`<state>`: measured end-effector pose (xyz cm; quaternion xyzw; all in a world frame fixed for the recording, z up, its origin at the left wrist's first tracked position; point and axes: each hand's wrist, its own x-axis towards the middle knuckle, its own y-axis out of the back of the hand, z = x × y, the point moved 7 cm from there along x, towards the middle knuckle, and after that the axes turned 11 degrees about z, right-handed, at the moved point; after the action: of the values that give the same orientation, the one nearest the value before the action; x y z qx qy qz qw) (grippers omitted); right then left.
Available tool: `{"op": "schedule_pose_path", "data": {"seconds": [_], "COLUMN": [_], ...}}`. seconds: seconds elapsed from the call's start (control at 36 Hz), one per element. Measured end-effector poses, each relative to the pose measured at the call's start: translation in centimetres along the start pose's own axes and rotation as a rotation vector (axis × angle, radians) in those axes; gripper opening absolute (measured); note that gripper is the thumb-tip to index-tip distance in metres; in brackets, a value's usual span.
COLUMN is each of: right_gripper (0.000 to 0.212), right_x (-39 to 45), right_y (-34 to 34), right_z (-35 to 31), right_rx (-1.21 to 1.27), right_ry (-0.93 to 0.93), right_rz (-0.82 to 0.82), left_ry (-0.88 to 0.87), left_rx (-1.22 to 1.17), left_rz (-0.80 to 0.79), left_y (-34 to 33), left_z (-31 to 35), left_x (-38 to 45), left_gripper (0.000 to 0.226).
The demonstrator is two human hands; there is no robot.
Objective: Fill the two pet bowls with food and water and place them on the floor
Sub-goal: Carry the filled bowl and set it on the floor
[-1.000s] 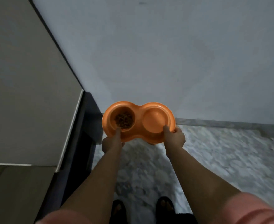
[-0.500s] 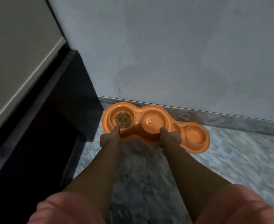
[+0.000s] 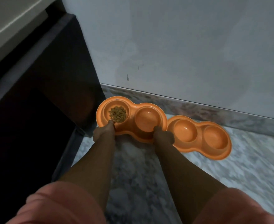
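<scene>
Head view: left hand (image 3: pixel 103 132) and right hand (image 3: pixel 163 136) grip the seemingly unlanded double bowl (image 3: pixel 131 118).

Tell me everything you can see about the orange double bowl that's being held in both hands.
The held double bowl is one orange, plastic-looking piece with two round wells in a peanut outline. Its left well holds brown kibble; the right well shows a glint, contents unclear. The left hand and right hand grip its near rim, thumbs on top. It overlaps the second orange bowl on the floor by the wall.

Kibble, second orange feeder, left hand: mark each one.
kibble (image 3: pixel 117 114), head view, middle of the pile
second orange feeder (image 3: pixel 214 137), head view, right well's floor
left hand (image 3: pixel 103 133), head view, back of hand
</scene>
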<state>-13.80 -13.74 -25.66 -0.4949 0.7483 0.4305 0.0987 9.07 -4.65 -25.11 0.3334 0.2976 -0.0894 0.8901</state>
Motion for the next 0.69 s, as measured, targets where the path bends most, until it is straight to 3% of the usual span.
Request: {"op": "schedule_pose_path", "data": {"seconds": [0.36, 0.69], "right_gripper": [0.062, 0.062], "right_x": [2.2, 3.2], "right_y": [-3.2, -3.9], "right_z": [1.1, 2.2], "right_rx": [-0.078, -0.116], "right_ry": [-0.04, -0.059], "right_rz": [0.005, 0.014], "left_ry": [-0.1, -0.089], "left_rx": [0.083, 0.18], "left_rz": [0.018, 0.047], "left_y": [-1.8, -3.0], "left_z": [-0.2, -1.3], "left_x": [2.4, 3.4], "left_gripper": [0.055, 0.058]}}
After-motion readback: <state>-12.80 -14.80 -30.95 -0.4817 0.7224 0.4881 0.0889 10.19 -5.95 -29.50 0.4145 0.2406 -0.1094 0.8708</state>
